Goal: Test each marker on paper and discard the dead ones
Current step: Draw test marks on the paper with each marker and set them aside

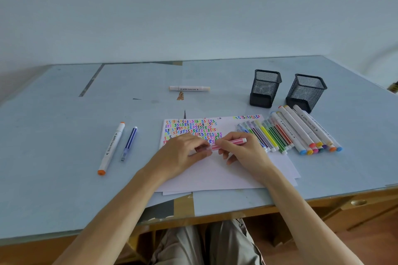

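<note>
Both hands meet over the paper (215, 170): the right hand (241, 150) grips the barrel of a pink marker (229, 142), and the left hand (183, 153) pinches what looks like its clear cap (203, 149) at the near end, though whether the cap is coming off or going on cannot be told from here. Judging by the task, the step in hand is the capping or uncapping around a test stroke; it would go best with the pull or push kept straight along the barrel, the right hand steadying close to the joint so the tip does not smear, and any stroke laid on the bare white area nearer the person than the squiggles (191, 129). The paper is a thin, matt stack of white sheets, its far part filled with rows of small multicoloured zigzags. To the right of the paper lie slim striped markers (267, 135) with translucent caps, and beyond them fatter white twin-tip markers (305, 131) with coloured ends, all smooth plastic cylinders side by side. Past the paper's far right corner stand two black wire-mesh pen holders (266, 88), square and apparently empty. Left of the paper, well apart, lie an orange-tipped white marker (111, 148) and a slim blue marker (129, 143); another white marker (189, 88) lies beyond the far edge.
</note>
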